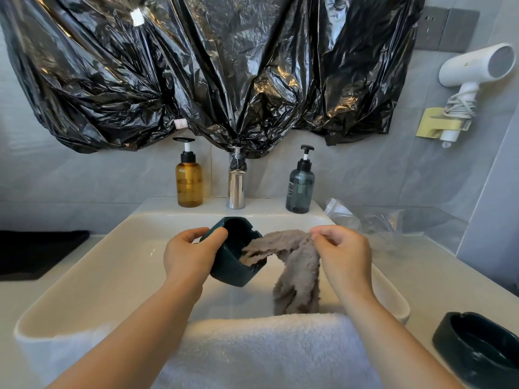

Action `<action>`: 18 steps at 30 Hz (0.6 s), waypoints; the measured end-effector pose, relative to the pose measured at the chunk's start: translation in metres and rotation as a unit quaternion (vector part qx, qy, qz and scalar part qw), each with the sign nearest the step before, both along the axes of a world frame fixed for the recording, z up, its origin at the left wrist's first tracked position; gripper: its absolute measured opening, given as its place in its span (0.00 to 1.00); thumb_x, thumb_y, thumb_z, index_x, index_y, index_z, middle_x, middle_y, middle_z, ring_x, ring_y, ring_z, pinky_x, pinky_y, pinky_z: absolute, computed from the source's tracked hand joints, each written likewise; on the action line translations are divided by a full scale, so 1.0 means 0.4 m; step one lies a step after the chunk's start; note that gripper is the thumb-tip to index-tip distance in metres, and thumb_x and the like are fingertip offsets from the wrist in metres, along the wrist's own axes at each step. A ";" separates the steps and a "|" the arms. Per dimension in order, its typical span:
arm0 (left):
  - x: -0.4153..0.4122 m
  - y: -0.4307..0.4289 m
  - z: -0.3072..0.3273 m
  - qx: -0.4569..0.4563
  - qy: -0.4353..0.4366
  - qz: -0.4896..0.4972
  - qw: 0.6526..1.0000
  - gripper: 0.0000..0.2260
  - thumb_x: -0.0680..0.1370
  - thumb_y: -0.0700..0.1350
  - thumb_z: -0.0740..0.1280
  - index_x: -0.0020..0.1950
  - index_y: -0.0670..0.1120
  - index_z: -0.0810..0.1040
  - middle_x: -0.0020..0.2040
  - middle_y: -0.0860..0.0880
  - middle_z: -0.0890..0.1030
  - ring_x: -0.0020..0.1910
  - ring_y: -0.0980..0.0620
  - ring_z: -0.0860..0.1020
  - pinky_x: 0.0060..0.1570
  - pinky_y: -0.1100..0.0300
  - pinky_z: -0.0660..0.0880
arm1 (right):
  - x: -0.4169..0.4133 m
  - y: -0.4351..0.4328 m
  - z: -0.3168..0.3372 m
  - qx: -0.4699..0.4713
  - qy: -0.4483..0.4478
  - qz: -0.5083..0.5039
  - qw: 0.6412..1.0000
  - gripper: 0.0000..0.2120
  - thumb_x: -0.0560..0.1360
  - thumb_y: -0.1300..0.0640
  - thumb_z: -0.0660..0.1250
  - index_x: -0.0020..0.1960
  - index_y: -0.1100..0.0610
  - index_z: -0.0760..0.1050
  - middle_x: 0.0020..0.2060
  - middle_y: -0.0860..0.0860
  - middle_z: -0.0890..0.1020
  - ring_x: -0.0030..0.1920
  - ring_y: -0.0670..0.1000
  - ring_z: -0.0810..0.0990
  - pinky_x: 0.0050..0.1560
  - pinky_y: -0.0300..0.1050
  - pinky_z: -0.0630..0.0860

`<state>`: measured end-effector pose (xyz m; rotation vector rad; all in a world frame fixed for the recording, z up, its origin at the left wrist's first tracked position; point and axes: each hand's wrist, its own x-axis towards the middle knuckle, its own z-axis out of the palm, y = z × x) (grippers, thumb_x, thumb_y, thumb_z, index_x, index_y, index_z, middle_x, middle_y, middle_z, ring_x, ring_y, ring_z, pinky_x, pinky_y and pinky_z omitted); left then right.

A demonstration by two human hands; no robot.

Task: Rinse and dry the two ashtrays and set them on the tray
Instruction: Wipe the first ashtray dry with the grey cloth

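Observation:
My left hand (191,255) grips a dark green square ashtray (234,265) by its rim, tilted on its side over the white sink (92,276). A grey fluffy cloth (292,265) has one end tucked into the ashtray's hollow and the other end hanging down into the basin. My right hand (344,255) pinches the cloth at its top fold. A second dark round ashtray (477,346) sits on the counter at the lower right. A black tray (36,252) lies on the counter at the far left.
A chrome tap (236,186) stands behind the basin between an amber pump bottle (189,181) and a dark teal pump bottle (300,189). A white towel (266,349) drapes over the sink's front edge. Clear plastic wrap (365,220) lies right of the sink. A hairdryer (474,68) hangs on the wall.

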<state>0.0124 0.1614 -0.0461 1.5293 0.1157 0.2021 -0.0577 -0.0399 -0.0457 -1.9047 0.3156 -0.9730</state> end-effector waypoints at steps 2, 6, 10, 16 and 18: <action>-0.001 -0.002 0.001 -0.015 -0.002 -0.002 1.000 0.16 0.70 0.50 0.74 0.56 0.48 0.80 0.50 0.47 0.82 0.46 0.49 0.79 0.47 0.51 0.80 | -0.004 -0.006 0.004 0.026 -0.028 -0.041 0.998 0.10 0.73 0.64 0.68 0.42 0.50 0.83 0.38 0.42 0.83 0.40 0.37 0.79 0.45 0.29 0.73; 0.000 -0.006 0.002 -0.039 0.007 -0.013 0.999 0.14 0.71 0.50 0.73 0.54 0.49 0.80 0.50 0.47 0.81 0.50 0.46 0.79 0.45 0.51 0.81 | -0.011 0.003 0.011 0.042 -0.080 -0.085 0.992 0.08 0.74 0.63 0.67 0.46 0.54 0.84 0.38 0.45 0.84 0.40 0.41 0.80 0.40 0.23 0.71; -0.001 0.000 0.006 -0.085 0.026 -0.009 0.996 0.13 0.71 0.49 0.73 0.53 0.47 0.80 0.51 0.46 0.81 0.53 0.45 0.78 0.45 0.52 0.80 | -0.011 -0.003 0.013 0.065 -0.108 -0.137 0.983 0.08 0.75 0.63 0.66 0.47 0.54 0.82 0.41 0.48 0.84 0.41 0.48 0.80 0.42 0.36 0.71; -0.016 0.000 0.017 -0.111 0.009 -0.050 0.992 0.10 0.73 0.48 0.72 0.53 0.47 0.81 0.52 0.44 0.82 0.53 0.44 0.79 0.41 0.55 0.79 | 0.003 0.028 0.003 -0.049 0.074 0.083 0.993 0.14 0.78 0.51 0.65 0.62 0.50 0.77 0.59 0.42 0.75 0.60 0.41 0.71 0.61 0.37 0.66; -0.024 -0.004 0.022 -0.113 0.006 -0.073 0.991 0.08 0.75 0.47 0.70 0.51 0.47 0.81 0.52 0.43 0.82 0.54 0.43 0.79 0.41 0.55 0.79 | 0.003 0.041 0.005 -0.013 0.115 0.190 0.975 0.18 0.78 0.45 0.64 0.67 0.46 0.72 0.63 0.41 0.75 0.62 0.42 0.74 0.64 0.41 0.70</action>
